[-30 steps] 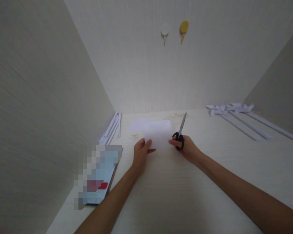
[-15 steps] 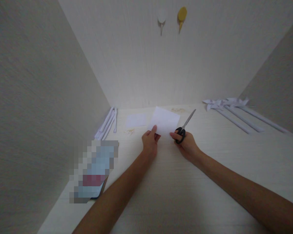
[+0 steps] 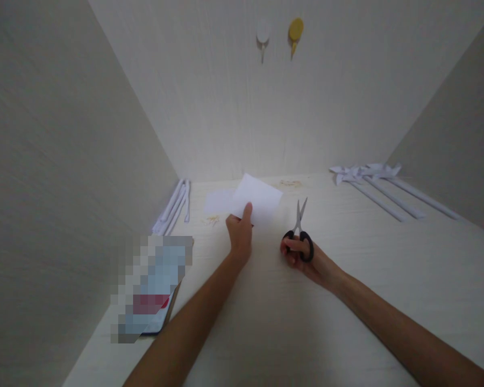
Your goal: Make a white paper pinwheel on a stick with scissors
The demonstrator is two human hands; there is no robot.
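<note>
holding white paper sheet [image 3: 257, 199] in l hand [image 3: 239, 236], tilted, uncreased, r hand [image 3: 302, 257] w/ scissors [image 3: 299, 232]

Pale wood-grain walls [image 3: 226, 107], pale tabletop [image 3: 347, 322]

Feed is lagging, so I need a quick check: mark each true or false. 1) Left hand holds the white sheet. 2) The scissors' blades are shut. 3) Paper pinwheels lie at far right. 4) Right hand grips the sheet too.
1) True: the left hand pinches the white sheet.
2) False: the scissors in the right hand have blades slightly parted.
3) True: paper pinwheels lie there.
4) False: it holds only the scissors, apart from the sheet.
</note>
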